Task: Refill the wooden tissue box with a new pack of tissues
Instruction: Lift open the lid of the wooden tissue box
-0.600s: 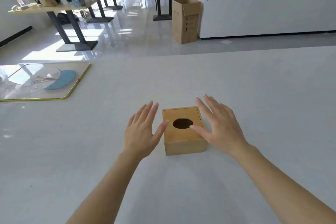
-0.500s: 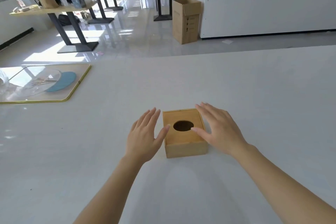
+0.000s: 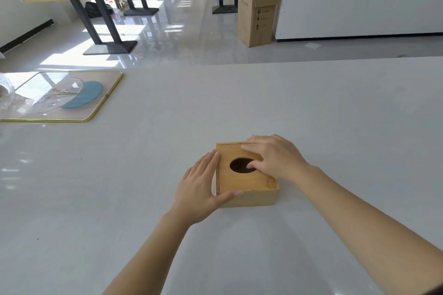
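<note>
The wooden tissue box sits on the white counter, its round top hole dark. Both hands, which hovered open beside it a moment ago, have now closed in: the left hand presses the box's left side, thumb along the front edge, its grip holding the box; the right hand lies flat on the lid, thumb at the hole. A faint mark on the lid's near right corner is unreadable. Beyond, a cardboard carton carries upright arrows and small illegible print.
</note>
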A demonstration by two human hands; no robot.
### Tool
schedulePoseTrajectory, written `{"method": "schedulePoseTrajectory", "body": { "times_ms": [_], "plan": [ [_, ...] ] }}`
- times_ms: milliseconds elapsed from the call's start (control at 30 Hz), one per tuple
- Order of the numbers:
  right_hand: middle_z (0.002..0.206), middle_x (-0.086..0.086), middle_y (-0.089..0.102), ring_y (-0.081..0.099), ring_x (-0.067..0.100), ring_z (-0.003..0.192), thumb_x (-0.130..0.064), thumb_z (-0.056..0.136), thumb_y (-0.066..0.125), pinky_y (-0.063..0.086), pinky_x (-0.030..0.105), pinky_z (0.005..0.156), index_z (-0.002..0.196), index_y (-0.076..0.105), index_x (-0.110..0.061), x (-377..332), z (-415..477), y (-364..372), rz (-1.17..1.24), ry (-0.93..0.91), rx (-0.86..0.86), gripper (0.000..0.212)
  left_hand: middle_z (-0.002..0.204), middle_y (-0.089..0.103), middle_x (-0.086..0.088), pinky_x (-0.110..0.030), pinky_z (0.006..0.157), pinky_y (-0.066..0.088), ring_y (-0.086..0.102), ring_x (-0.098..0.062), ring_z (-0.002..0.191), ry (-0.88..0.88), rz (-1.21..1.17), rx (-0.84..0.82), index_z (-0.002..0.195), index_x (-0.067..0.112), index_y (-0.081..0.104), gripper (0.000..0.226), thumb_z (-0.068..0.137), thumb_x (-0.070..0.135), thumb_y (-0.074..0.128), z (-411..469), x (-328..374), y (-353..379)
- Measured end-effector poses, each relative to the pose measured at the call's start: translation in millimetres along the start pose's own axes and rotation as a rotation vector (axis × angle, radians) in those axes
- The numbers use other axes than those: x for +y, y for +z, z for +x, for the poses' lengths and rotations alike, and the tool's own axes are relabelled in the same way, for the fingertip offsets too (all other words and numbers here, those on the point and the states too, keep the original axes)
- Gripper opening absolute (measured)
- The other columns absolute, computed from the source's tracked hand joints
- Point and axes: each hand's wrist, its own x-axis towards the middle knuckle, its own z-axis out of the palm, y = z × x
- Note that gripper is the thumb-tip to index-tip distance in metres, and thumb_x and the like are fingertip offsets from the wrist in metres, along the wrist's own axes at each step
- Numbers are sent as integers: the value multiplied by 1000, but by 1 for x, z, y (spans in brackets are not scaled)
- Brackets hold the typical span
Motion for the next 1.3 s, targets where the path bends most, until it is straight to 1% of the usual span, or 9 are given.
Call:
{"method": "schedulePoseTrajectory", "body": {
  "times_ms": [500,667,767,867,933,1000,1133,1200,1300],
  "plan": [
    [108,-10,66,54,16,100,-22,85,58,34,24,81,105,70,-20,3,17,-1,38,-71,23,23,155,7,12,-21,112,10,3,1,139,32,44,17,149,21,6,103,68,82,27,-2,-3,11],
    [105,-12,66,55,12,95,-19,78,64,39,24,77,100,69,-19,6,25,-14,141,-1,-114,23,151,13,20,-23,114,16,11,4,139,-11,-274,-12,145,36,11,93,70,77,45,-3,-1,5],
    [99,-14,63,57,10,90,-17,75,66,48,29,77,97,69,-17,7,30,-20,202,36,-220,22,144,29,20,-12,107,21,24,7,133,21,-396,67,133,49,27,62,80,54,58,4,2,-3],
    [96,-15,59,56,9,91,-19,76,69,48,29,81,96,71,-16,8,33,-24,284,61,-264,21,127,53,11,-27,107,37,47,-8,125,104,-357,133,120,20,62,35,87,8,62,16,5,-9],
    [98,-13,61,56,8,94,-23,80,69,45,24,83,94,74,-16,15,32,-25,401,70,-266,16,116,59,10,-31,107,37,57,-11,116,99,-377,139,111,10,68,30,87,-4,58,21,6,-11],
    [102,-12,64,56,6,100,-17,87,61,40,18,85,94,73,-19,25,25,-27,601,108,-216,14,113,62,12,-27,107,35,58,-6,111,87,-409,131,110,9,68,28,88,-4,56,24,4,-13],
    [110,-14,60,50,5,115,18,79,33,33,15,93,95,68,-28,51,6,-25,687,138,-125,60,108,66,14,-14,84,44,60,-4,102,8,-422,151,107,18,66,23,87,7,61,30,0,-13],
    [114,-16,60,50,2,117,20,78,36,41,21,94,96,67,-33,56,-5,-20,774,152,-187,64,110,65,15,-8,82,43,59,-4,105,-26,-454,145,105,19,65,22,85,12,66,34,-3,-12],
    [123,-16,55,48,-6,117,13,79,55,48,14,84,99,68,-34,61,-17,-15,895,143,-204,52,116,57,21,4,84,31,51,11,110,-58,-514,59,102,28,59,36,72,21,78,38,-8,-11]
  ]
}}
